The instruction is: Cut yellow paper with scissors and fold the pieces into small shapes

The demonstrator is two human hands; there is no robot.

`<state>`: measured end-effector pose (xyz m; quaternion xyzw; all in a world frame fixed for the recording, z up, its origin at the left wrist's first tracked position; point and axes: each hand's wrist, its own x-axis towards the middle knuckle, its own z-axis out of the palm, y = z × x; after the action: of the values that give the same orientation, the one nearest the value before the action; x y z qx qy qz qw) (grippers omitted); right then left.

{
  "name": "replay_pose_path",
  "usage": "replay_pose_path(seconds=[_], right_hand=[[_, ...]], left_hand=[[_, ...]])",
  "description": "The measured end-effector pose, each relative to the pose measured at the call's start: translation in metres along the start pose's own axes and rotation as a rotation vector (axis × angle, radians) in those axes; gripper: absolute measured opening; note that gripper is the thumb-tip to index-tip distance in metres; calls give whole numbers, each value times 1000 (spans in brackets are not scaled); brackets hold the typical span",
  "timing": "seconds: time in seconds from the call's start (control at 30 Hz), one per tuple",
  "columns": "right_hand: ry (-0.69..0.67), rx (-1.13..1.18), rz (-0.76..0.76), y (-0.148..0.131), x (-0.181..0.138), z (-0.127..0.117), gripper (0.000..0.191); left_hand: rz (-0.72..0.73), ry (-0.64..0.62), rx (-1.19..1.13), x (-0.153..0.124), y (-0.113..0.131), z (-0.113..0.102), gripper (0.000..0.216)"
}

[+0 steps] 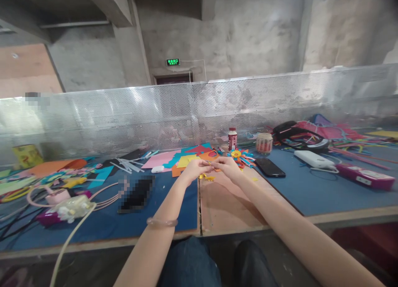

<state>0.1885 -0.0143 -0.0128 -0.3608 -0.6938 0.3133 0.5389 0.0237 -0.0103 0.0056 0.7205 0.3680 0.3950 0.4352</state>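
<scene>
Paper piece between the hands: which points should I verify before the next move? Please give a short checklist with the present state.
1. Both hands on the work: left hand and right hand meet at the paper piece: ok.
2. Shape of the paper piece: too small to see: cannot tell.
3. Table free under the hands: yellow scraps lie there: not ok.
4. Paper flower out of the way: just behind the right hand, seems apart: ok.
5. Phone safe: flat, beside the right forearm: ok.

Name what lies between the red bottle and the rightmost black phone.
In the head view: a paper flower of coloured strips, beside the left hand and right hand pinching yellow paper.
</scene>
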Motion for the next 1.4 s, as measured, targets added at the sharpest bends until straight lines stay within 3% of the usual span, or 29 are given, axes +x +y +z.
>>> replay_pose_path(seconds=[0.2, 0.33, 0.6, 0.77, 0.93, 1.2, 1.4], right_hand=[[-79, -87, -59, 1, 1, 2, 29], [-37, -81, -41, 2, 1, 4, 36], [-26, 31, -2, -3, 0, 4, 23], [-20, -31, -1, -3, 1, 4, 22], [65, -148, -95, -3, 1, 4, 19], [147, -502, -439, 6, 1, 6, 15], [174, -770, -586, 9, -1, 7, 20]], left_hand=[[-59, 41, 52, -1, 2, -2, 25], [-107, 76, 26, -3, 5, -2, 22], [-115, 94, -4, -3, 8, 1, 28], [-98, 83, -10, -4, 10, 1, 24], [-98, 84, -57, -2, 8, 2, 22], [-117, 163, -79, -4, 11, 6, 16], [-126, 157, -188, -2, 7, 4, 21]])
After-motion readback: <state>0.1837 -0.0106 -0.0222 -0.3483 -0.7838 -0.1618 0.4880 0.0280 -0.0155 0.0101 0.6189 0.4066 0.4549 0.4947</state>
